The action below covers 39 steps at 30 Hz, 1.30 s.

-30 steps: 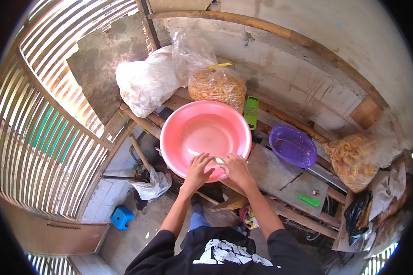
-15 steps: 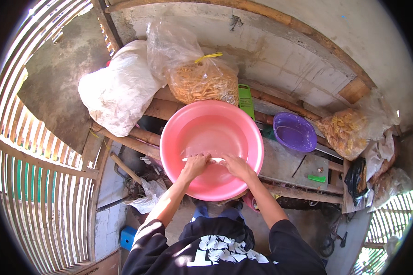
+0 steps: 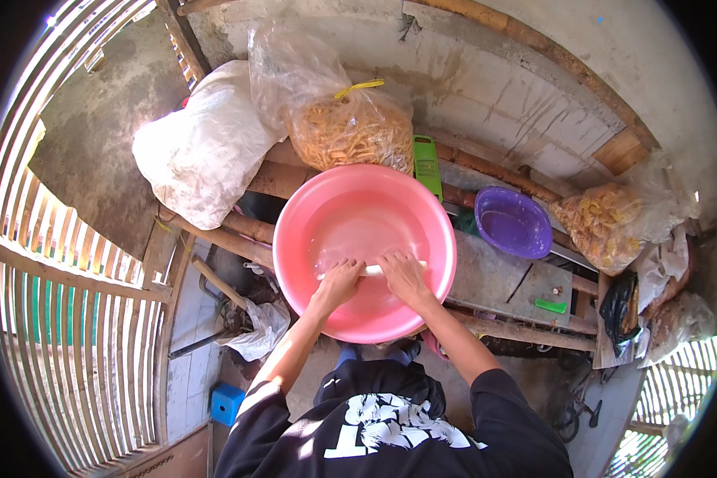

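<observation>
A large round pink basin (image 3: pixel 285 263) stands in front of me, with what looks like shallow clear water inside. Across its near half lies a long white cylindrical piece (image 3: pixel 372 271), roughly level from left to right. My left hand (image 3: pixel 341 279) is closed over its left part, the fingers bent across the top. Further along, my right hand (image 3: pixel 404 275) grips the right part, and the white end pokes out past it. A short stretch of the piece shows between the two hands. My palms hide the rest, and its exact kind is unclear.
Behind the basin sit a white sack (image 3: pixel 203 147) and a clear bag of orange-brown snack sticks (image 3: pixel 350 131). A green slicer board (image 3: pixel 427 167), a purple basin (image 3: pixel 513 223) and a bag of yellowish chips (image 3: pixel 605 219) are to the right. A small green object (image 3: pixel 550 306) lies on the bench.
My right hand has shifted slightly right and up along the white piece, exposing more of it between my hands. My left hand stays close to its earlier place.
</observation>
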{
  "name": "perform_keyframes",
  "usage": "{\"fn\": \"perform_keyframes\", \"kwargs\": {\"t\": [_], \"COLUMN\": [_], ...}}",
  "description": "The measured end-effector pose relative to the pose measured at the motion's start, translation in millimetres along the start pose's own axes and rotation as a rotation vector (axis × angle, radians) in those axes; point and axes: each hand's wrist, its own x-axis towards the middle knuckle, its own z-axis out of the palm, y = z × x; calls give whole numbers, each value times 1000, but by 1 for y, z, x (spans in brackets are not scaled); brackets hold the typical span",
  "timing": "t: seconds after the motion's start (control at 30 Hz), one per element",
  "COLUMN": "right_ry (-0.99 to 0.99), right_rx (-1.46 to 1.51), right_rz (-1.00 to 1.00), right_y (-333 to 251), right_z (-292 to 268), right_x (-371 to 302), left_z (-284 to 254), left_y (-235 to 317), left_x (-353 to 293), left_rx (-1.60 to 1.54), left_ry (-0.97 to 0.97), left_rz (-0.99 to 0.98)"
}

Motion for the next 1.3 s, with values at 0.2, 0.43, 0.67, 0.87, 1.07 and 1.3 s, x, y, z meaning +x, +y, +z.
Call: {"fn": "perform_keyframes", "kwargs": {"t": [0.2, 0.43, 0.67, 0.87, 1.07, 1.3], "right_ry": [-3, -255, -215, -131, -252, -245], "right_rx": [15, 139, 234, 135, 93, 194], "right_rz": [39, 106, 220, 123, 198, 245], "right_y": [-17, 3, -6, 1, -2, 11], "right_z": [-9, -31, -48, -17, -23, -23], "right_x": [-7, -15, -14, -25, -22, -9], "left_z": [-1, -24, -18, -6, 0, -9], "left_y": [4, -9, -7, -12, -14, -12], "left_x": [5, -10, -15, -11, -9, -2], "left_rx": [-205, -13, 102, 47, 91, 77], "left_ry": [91, -34, 88, 51, 106, 108], "left_rz": [233, 96, 39, 21, -26, 58]}}
